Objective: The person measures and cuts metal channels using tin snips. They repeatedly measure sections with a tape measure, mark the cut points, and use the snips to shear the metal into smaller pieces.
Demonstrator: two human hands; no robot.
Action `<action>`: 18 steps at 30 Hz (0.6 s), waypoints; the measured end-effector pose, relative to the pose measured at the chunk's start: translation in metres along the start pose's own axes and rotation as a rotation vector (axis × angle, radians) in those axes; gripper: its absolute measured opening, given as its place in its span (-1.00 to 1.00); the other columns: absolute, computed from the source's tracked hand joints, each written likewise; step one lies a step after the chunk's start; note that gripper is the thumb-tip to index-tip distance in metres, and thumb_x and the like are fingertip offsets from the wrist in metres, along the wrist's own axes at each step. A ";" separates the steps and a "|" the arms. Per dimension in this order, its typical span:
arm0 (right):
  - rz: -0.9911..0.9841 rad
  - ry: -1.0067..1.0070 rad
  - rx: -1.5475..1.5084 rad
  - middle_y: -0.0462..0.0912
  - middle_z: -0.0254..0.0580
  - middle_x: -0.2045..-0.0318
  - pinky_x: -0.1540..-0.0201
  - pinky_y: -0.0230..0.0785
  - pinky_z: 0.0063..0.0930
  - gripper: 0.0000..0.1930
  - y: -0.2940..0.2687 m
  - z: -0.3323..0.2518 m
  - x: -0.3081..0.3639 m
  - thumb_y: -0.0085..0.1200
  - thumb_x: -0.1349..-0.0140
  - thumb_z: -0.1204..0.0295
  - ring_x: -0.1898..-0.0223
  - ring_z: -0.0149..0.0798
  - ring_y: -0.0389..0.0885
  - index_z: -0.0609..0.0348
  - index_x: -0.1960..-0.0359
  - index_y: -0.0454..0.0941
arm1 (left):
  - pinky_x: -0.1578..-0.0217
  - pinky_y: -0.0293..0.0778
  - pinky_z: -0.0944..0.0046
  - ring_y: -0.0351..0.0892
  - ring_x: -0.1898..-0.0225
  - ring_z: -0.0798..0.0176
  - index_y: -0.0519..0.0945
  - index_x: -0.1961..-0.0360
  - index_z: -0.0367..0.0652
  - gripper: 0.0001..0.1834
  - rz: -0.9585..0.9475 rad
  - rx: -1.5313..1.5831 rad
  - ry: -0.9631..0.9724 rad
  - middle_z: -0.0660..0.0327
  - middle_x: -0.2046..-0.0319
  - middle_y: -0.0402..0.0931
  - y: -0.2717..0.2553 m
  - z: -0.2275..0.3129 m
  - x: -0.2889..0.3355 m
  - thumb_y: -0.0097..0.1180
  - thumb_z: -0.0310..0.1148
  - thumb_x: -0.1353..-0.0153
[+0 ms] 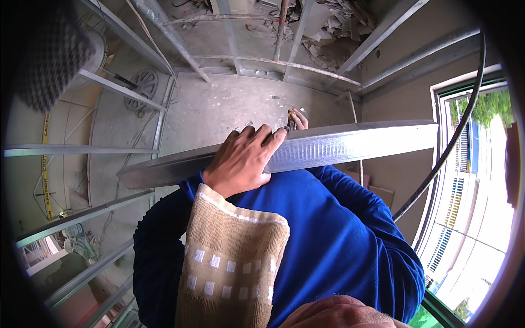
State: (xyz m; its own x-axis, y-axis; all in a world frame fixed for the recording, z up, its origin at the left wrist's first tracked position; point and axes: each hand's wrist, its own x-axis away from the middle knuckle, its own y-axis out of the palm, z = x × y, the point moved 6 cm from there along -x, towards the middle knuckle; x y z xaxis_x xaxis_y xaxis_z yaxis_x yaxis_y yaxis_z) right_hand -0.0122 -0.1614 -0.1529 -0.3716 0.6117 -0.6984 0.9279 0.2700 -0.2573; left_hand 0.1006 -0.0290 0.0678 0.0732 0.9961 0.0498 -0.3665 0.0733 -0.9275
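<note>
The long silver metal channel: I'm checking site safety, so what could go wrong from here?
The bare left hand grips the long silver metal channel, whose edges might cut skin. The channel reaches far to both sides and could knock the grey metal framing on the left. The bare right hand is partly hidden behind it, beside a small yellow-and-silver tool, so a slip might go unseen.

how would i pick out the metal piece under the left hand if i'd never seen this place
Find the bright blue top at lower centre. At its upper edge, the left hand grips a long silver metal channel slanting across the picture. Unlike the framing bars around it, it is hand-held and shows a broad, finely ribbed face.
</note>
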 end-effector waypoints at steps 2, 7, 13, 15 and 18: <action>-0.024 0.012 0.022 0.40 0.15 -0.36 -0.33 0.39 -0.07 -0.37 -0.001 0.000 0.002 0.29 -0.26 0.36 -0.34 0.15 0.46 0.19 -0.36 0.41 | -0.11 0.54 -0.07 0.54 -0.08 -0.05 0.29 -0.43 -0.10 0.01 -0.039 0.004 -0.026 0.07 -0.11 0.46 0.002 -0.002 0.001 0.53 -0.33 0.09; -0.059 0.025 0.039 0.39 0.15 -0.37 -0.34 0.38 -0.09 -0.37 -0.001 0.001 0.003 0.29 -0.27 0.34 -0.34 0.15 0.46 0.18 -0.37 0.41 | -0.10 0.54 -0.06 0.54 -0.04 -0.04 0.28 -0.44 -0.12 0.04 -0.035 -0.005 -0.016 0.07 -0.09 0.44 0.003 -0.002 0.001 0.54 -0.28 0.11; -0.008 0.035 0.021 0.42 0.15 -0.34 -0.30 0.42 -0.12 -0.39 0.000 -0.005 0.000 0.29 -0.27 0.36 -0.30 0.13 0.50 0.17 -0.34 0.42 | -0.09 0.54 -0.05 0.53 -0.03 -0.04 0.28 -0.45 -0.13 0.07 -0.017 -0.011 0.000 0.06 -0.07 0.43 0.005 -0.003 0.001 0.54 -0.25 0.13; 0.017 0.035 0.031 0.43 0.14 -0.33 -0.28 0.45 -0.14 -0.41 0.001 -0.008 0.000 0.29 -0.27 0.37 -0.29 0.11 0.52 0.18 -0.33 0.43 | -0.09 0.54 -0.05 0.53 -0.03 -0.04 0.28 -0.45 -0.13 0.07 -0.019 -0.003 0.005 0.06 -0.07 0.43 0.005 -0.003 0.001 0.54 -0.26 0.13; 0.056 0.036 0.022 0.45 0.13 -0.31 -0.25 0.47 -0.18 -0.42 0.002 -0.011 -0.001 0.29 -0.28 0.38 -0.27 0.08 0.53 0.18 -0.32 0.43 | -0.09 0.55 -0.05 0.54 -0.04 -0.04 0.28 -0.44 -0.12 0.06 -0.025 0.004 -0.003 0.07 -0.07 0.44 0.005 -0.003 0.001 0.54 -0.27 0.12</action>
State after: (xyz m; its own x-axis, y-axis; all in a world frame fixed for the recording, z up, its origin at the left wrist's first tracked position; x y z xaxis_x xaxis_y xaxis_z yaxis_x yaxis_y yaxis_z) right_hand -0.0101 -0.1531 -0.1450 -0.3196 0.6516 -0.6880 0.9476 0.2185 -0.2332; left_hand 0.1014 -0.0280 0.0627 0.0793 0.9941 0.0742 -0.3681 0.0984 -0.9246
